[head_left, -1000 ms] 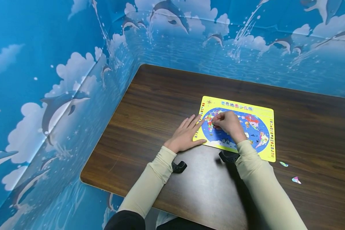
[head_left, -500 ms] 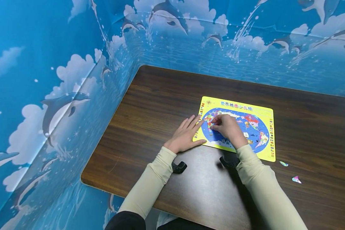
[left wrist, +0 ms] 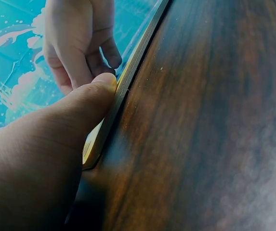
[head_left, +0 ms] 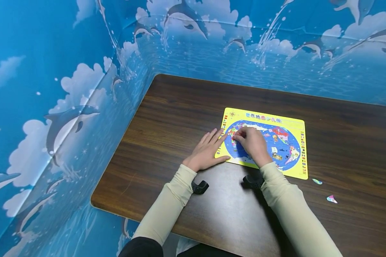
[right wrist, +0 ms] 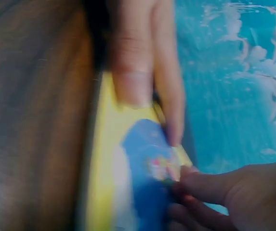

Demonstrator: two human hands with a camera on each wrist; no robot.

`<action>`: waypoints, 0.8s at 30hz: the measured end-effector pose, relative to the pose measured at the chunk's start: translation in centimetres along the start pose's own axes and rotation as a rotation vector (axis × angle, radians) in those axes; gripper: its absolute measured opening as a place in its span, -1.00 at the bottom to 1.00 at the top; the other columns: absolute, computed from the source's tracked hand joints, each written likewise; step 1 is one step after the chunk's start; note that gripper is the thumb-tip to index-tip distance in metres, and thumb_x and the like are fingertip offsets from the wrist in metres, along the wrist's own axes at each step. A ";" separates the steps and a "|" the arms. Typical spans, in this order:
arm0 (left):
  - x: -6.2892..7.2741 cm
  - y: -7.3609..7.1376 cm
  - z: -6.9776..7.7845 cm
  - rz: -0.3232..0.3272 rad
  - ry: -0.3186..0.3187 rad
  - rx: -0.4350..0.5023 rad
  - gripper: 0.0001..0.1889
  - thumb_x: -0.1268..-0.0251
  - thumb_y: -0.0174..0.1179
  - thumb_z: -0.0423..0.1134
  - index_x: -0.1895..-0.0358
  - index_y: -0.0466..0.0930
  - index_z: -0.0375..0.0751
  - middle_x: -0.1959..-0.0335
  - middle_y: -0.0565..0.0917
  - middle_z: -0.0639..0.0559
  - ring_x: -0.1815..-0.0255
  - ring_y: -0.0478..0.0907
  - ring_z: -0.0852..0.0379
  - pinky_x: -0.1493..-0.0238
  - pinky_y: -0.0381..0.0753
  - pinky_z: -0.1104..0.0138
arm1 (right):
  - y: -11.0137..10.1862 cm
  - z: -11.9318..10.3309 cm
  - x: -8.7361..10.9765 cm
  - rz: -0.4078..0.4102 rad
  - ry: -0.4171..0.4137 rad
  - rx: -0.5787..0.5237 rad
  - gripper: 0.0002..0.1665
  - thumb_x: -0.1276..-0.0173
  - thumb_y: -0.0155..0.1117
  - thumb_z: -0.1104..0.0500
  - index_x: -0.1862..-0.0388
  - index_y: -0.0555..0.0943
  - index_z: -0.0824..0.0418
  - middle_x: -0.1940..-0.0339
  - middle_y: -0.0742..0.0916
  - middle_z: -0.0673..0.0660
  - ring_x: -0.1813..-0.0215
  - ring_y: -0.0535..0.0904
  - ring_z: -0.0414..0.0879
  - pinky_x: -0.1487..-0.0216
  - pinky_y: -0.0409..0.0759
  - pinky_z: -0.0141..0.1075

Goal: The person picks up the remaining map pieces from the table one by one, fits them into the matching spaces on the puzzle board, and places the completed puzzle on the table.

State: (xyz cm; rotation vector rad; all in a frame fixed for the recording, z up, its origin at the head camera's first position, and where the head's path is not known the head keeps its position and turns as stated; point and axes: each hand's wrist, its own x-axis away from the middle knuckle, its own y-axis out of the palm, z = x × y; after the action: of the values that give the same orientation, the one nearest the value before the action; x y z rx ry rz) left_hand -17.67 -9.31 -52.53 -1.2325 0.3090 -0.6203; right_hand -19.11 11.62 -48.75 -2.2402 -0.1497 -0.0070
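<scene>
A yellow world map puzzle board (head_left: 296,174) with a blue oval map lies on the table. My left hand (head_left: 207,151) rests with fingers spread on the board's left edge. Its thumb touches the near edge in the left wrist view. Over the left part of the map, my right hand (head_left: 252,142) has thumb and fingertips together. Between them, in the right wrist view, a small reddish puzzle piece (right wrist: 180,189) shows, blurred and mostly hidden by the fingers. The left hand's fingers (right wrist: 133,86) lie close by, over the board's yellow border (right wrist: 108,110).
Two loose puzzle pieces lie right of the board: a greenish-blue one (head_left: 316,181) and a pink one (head_left: 331,199). The dark wooden table (head_left: 167,125) meets a blue dolphin-print curtain (head_left: 206,57) at its back and left.
My right hand has shifted slightly left over the map, fingertips still together. The left hand keeps its place on the board. The loose pieces have not moved on the table.
</scene>
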 end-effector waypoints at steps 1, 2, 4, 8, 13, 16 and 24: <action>0.0 0.0 0.0 0.001 0.002 0.000 -0.08 -0.52 -0.03 0.36 -0.72 -0.15 0.02 -0.74 -0.19 0.01 -0.73 -0.33 -0.01 -0.66 -0.37 0.15 | -0.2 0.0 0.0 -0.014 0.006 -0.017 -0.83 -0.48 0.39 0.17 0.21 0.75 0.28 0.30 0.80 0.21 0.33 0.66 0.03 0.27 0.59 -0.10; 0.0 0.0 0.0 0.004 0.002 -0.001 -0.08 -0.52 -0.03 0.36 -0.72 -0.15 0.02 -0.74 -0.19 0.01 -0.73 -0.34 -0.01 -0.66 -0.37 0.14 | -0.4 0.0 0.0 -0.031 0.011 -0.037 -0.84 -0.48 0.37 0.18 0.19 0.76 0.28 0.29 0.80 0.21 0.34 0.68 0.01 0.25 0.61 -0.10; 0.0 0.0 -0.1 0.005 -0.001 -0.007 -0.08 -0.52 -0.03 0.36 -0.72 -0.16 0.03 -0.74 -0.20 0.02 -0.73 -0.35 -0.01 -0.66 -0.38 0.14 | -0.6 0.0 -0.1 -0.080 0.032 -0.089 -0.84 -0.50 0.36 0.19 0.14 0.76 0.28 0.28 0.82 0.21 0.35 0.72 -0.01 0.20 0.63 -0.09; 0.0 0.0 -0.2 0.007 -0.001 -0.008 -0.08 -0.52 -0.04 0.37 -0.72 -0.18 0.04 -0.74 -0.21 0.03 -0.73 -0.35 0.00 -0.66 -0.39 0.15 | -0.9 0.0 -0.1 -0.170 0.057 -0.203 -0.79 -0.53 0.32 0.17 0.05 0.75 0.30 0.26 0.84 0.21 0.36 0.78 -0.03 0.13 0.60 -0.15; 0.0 0.0 -0.2 0.002 0.002 0.004 -0.08 -0.52 -0.05 0.37 -0.72 -0.17 0.02 -0.74 -0.21 0.02 -0.73 -0.35 -0.01 -0.66 -0.40 0.15 | -1.5 0.1 0.2 -0.180 0.100 -0.254 -0.76 -0.58 0.23 0.21 -0.02 0.72 0.34 0.21 0.84 0.25 0.38 0.80 -0.03 0.20 0.57 -0.24; 0.0 0.0 -0.2 -0.003 -0.005 0.004 -0.08 -0.52 -0.05 0.37 -0.72 -0.18 0.02 -0.74 -0.23 0.03 -0.73 -0.37 0.00 -0.66 -0.41 0.16 | -2.0 0.0 0.6 -0.180 0.139 -0.226 -0.74 -0.58 0.21 0.20 -0.04 0.72 0.34 0.19 0.83 0.26 0.39 0.80 -0.04 0.23 0.59 -0.24; -0.2 0.3 -0.2 0.006 0.003 -0.014 -0.08 -0.52 -0.03 0.36 -0.72 -0.17 0.02 -0.74 -0.20 0.05 -0.73 -0.33 0.00 -0.66 -0.38 0.19 | -2.5 -0.2 1.1 -0.310 0.172 -0.326 -0.66 -0.62 0.16 0.18 -0.16 0.68 0.39 0.09 0.83 0.30 0.30 0.83 -0.02 0.12 0.76 -0.19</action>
State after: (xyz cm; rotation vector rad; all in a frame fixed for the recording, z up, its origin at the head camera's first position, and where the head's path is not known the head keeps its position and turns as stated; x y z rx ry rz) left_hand -17.88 -9.28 -52.93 -1.2441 0.3205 -0.6156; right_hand -18.25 13.07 -46.60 -2.5036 -0.4267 -0.4169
